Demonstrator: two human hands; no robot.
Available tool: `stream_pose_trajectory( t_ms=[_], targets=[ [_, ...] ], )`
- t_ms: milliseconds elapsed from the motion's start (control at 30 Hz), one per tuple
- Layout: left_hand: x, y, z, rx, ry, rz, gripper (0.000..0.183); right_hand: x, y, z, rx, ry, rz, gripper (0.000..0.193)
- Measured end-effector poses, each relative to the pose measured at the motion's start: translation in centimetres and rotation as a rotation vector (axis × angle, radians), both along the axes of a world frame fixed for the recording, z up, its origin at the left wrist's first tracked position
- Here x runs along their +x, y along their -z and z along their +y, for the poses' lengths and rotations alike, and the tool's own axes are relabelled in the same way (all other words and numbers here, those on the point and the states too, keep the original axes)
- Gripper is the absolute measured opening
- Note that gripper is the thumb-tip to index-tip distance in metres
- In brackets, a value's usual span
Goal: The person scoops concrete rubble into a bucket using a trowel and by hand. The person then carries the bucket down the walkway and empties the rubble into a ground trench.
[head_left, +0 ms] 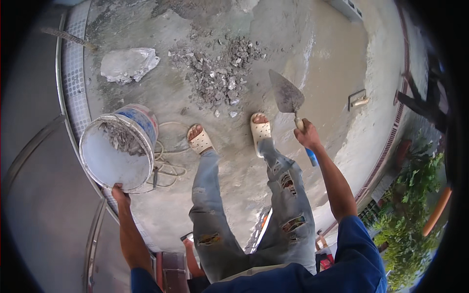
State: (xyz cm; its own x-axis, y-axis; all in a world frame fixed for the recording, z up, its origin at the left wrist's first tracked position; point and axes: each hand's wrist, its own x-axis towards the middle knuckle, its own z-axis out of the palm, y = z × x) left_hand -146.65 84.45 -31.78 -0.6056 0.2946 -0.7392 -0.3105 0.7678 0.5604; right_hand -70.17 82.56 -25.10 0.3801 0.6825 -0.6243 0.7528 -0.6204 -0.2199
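Note:
My left hand (pixel 119 192) grips the lower rim of a tilted bucket (pixel 110 163), white inside with blue on its outer wall. Some grey, wet-looking mortar (pixel 122 138) clings to the bucket's inner side. In my right hand (pixel 306 132) is a pointed trowel (pixel 286 93), held by its pale handle. Its grey-smeared blade points away from me, above the wet floor and beyond my right foot. A heap of broken grey rubble (pixel 222 73) lies on the floor ahead of my feet. Left of the heap rests a large pale slab of concrete (pixel 129 65).
Pale cord or hose (pixel 168 170) loops beside the bucket, near my left sandal (pixel 200 140). A metal-edged strip (pixel 74 73) runs along the left. At the right, a fitting (pixel 359 99) stands out beside wet cement. Another person's limb (pixel 193 259) shows behind me; plants (pixel 408 215) grow lower right.

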Motion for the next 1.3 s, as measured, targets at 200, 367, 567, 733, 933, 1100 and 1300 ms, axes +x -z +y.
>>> stream_pose_trajectory(
  t_ms=[200,367,567,733,933,1100,1300],
  targets=[
    [10.9,-3.5,1.1,0.037,-0.132,-0.086,0.042,5.0,3.9,6.9,0.014,-0.111,-0.068,0.031],
    [17.4,-6.0,5.0,0.096,-0.28,-0.173,0.04,9.7,8.6,13.5,-0.028,-0.2,-0.158,0.032],
    [26.8,-2.4,2.4,0.05,-0.632,-0.187,0.027,12.8,16.7,18.8,0.117,-0.009,-0.228,0.037],
    [25.8,0.9,-1.1,0.244,-0.639,-0.275,0.017,17.8,21.7,16.7,0.104,0.162,-0.287,0.043],
    [31.9,-0.4,0.3,0.162,-0.558,-0.262,0.023,6.1,28.2,12.3,0.118,0.03,-0.198,0.075],
    [33.0,-0.1,0.2,0.143,-0.664,-0.267,0.03,-12.8,23.3,9.4,0.081,0.174,0.166,0.066],
    [36.5,-3.7,2.7,0.097,-0.67,-0.124,0.076,-8.9,16.3,7.9,-0.218,-0.292,0.111,0.065]
  ],
)
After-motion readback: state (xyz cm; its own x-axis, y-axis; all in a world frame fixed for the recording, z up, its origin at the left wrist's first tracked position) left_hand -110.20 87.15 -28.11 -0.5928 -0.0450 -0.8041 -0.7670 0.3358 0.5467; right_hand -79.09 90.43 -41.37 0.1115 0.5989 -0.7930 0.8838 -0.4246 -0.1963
